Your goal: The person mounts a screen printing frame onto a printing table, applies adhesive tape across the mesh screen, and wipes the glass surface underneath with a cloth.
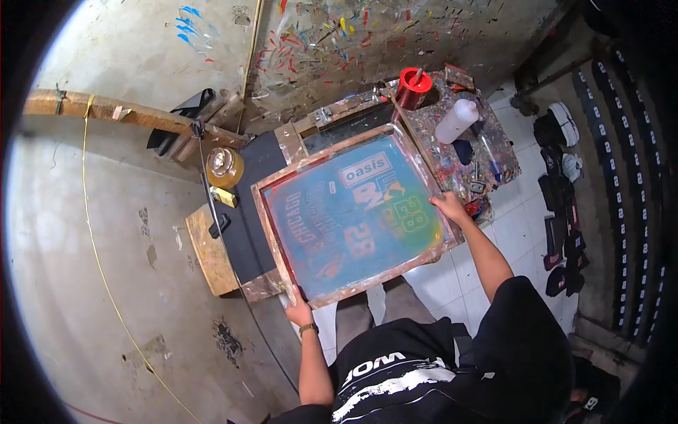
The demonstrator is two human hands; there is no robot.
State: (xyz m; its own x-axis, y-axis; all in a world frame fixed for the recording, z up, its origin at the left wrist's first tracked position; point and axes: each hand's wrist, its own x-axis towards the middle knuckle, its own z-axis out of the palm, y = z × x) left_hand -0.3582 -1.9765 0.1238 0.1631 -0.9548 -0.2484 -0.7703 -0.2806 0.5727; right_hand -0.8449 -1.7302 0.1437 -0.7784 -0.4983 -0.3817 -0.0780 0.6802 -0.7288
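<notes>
Both my hands hold a wooden-framed printing screen (321, 244), tilted in front of my body. Its blue-green mesh carries stencilled lettering such as "oasis", "28" and "CHICAGO", with a yellow-green patch on the right. My left hand (299, 311), with a watch on the wrist, is closed around the near left corner of the frame. On the right edge of the frame, my right hand (450, 208) grips with the thumb on top. Beneath the screen, a dark flat board (247, 233) is partly covered.
A paint-stained table (494, 152) at the right holds a red can (412, 95) and a white squeeze bottle (458, 121). A jar of amber liquid (224, 167) and a yellow box (224, 197) stand at the left. Caps (558, 205) line the right side.
</notes>
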